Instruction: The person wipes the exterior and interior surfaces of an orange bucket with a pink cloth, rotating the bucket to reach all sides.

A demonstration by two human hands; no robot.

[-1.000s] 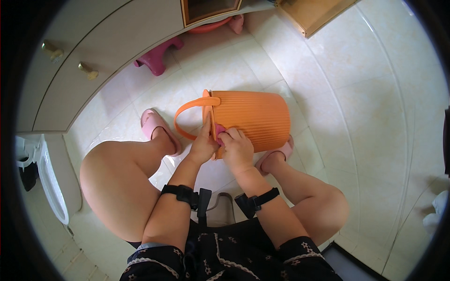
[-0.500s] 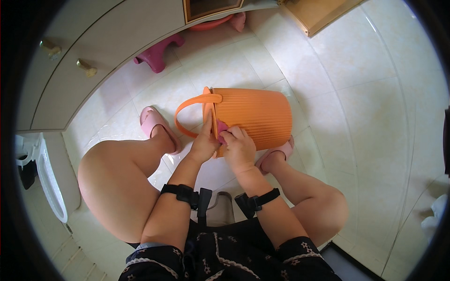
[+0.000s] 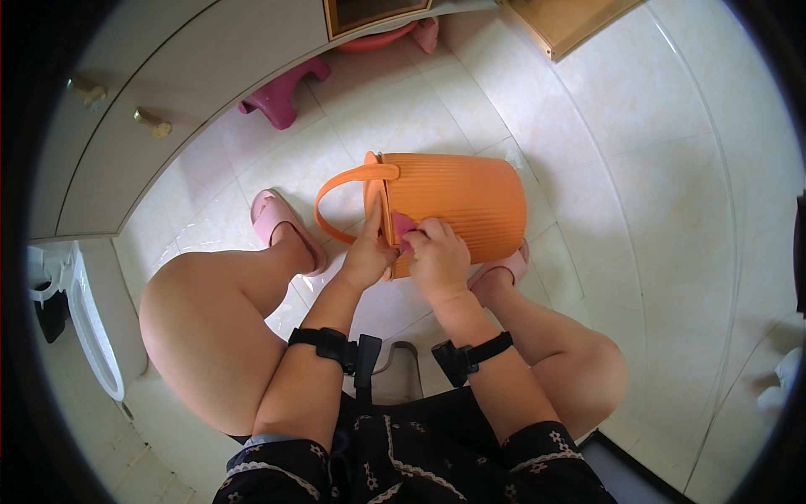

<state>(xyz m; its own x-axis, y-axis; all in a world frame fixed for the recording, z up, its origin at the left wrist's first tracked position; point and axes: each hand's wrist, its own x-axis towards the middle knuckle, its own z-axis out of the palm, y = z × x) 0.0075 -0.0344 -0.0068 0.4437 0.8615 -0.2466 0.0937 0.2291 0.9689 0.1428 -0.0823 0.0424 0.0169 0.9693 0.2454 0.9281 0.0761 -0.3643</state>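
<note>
An orange ribbed bucket (image 3: 462, 197) with a matching carrying handle (image 3: 336, 188) is tipped on its side between my feet, its lid end facing left. My left hand (image 3: 369, 254) grips the rim at that end, with a finger stretched along the lid (image 3: 375, 186). Pinched in my right hand (image 3: 440, 259) is a pink cloth (image 3: 403, 225), pressed to the ribbed wall just beside the rim. Part of the cloth is hidden under my fingers.
Pink slippers (image 3: 274, 220) are on my feet, on a pale tiled floor that looks wet near the left one. A magenta stool (image 3: 284, 94) stands under the cabinet (image 3: 201, 80). A wooden piece (image 3: 567, 21) lies at the far edge.
My right hand has slid slightly to the right along the bucket with the cloth. The bucket has shifted a little; my left hand stays at the rim.
</note>
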